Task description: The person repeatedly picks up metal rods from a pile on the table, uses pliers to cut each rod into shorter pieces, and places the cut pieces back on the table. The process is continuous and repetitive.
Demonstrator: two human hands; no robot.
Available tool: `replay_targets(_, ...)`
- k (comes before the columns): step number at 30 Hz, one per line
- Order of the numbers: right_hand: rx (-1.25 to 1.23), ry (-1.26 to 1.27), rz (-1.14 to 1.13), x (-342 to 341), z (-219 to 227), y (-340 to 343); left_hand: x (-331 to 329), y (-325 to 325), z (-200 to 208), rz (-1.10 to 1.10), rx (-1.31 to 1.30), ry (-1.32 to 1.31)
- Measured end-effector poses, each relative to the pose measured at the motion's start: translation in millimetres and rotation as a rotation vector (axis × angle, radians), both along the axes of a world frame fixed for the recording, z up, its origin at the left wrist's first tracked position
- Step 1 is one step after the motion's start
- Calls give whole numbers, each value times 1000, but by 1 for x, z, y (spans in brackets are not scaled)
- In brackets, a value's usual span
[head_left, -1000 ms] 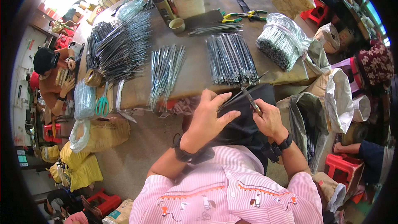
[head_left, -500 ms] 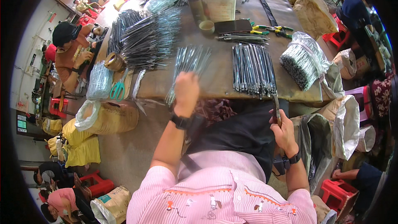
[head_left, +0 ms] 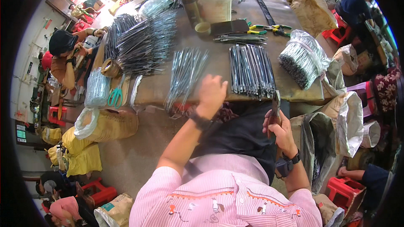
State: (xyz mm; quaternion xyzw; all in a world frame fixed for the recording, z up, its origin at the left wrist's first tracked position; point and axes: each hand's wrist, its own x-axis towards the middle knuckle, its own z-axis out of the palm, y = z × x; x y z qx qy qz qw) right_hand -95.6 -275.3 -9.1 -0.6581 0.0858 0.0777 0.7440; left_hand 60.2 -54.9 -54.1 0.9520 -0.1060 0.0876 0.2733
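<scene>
My left hand [head_left: 212, 94] is held over the table's near edge with its fingers stretched out, slightly blurred, with nothing visible in them. It lies between a loose pile of thin metal strips [head_left: 185, 73] and a neat row of dark metal strips [head_left: 251, 70]. Below that row, my right hand [head_left: 283, 132] grips pliers [head_left: 274, 115] with reddish-brown handles. Their dark jaws point up at the row's right-hand corner; whether they touch a strip I cannot tell.
A large heap of strips [head_left: 145, 44] covers the table's left. Teal scissors [head_left: 115, 96] lie near its edge. A wrapped bundle [head_left: 301, 61] sits at the right. Farther back stand a flask [head_left: 189, 4] and yellow-green pliers [head_left: 256, 29]. Open sacks [head_left: 320, 143] flank my right side.
My left hand has moved right, off the loose pile of strips and toward the neat row. The pliers in my right hand have tilted slightly and shifted left. My view has shifted a little.
</scene>
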Motion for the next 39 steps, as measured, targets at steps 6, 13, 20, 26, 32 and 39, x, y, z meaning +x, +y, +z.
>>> replay_targets(6, 114, 44, -37, -3, -2, -1, 13, -30, -10, -22, -88, 251)
replay_targets(13, 188, 85, -345, -22, -20, -32, 41, 14, -33, -7, -248, 300)
replay_targets(20, 234, 10, -496, -25, -31, -61, 44, 23, -20, -126, -754, 675)
replay_targets(26, 564, -122, -495, -21, -41, -87, 37, 21, 5, -217, -959, 915)
replay_targets(32, 726, -235, -535, -8, -54, -120, 14, 43, 23, -84, -1142, 970)
replay_targets(39, 203, -33, -665, 30, -56, -143, -21, 48, 35, -144, -1298, 950)
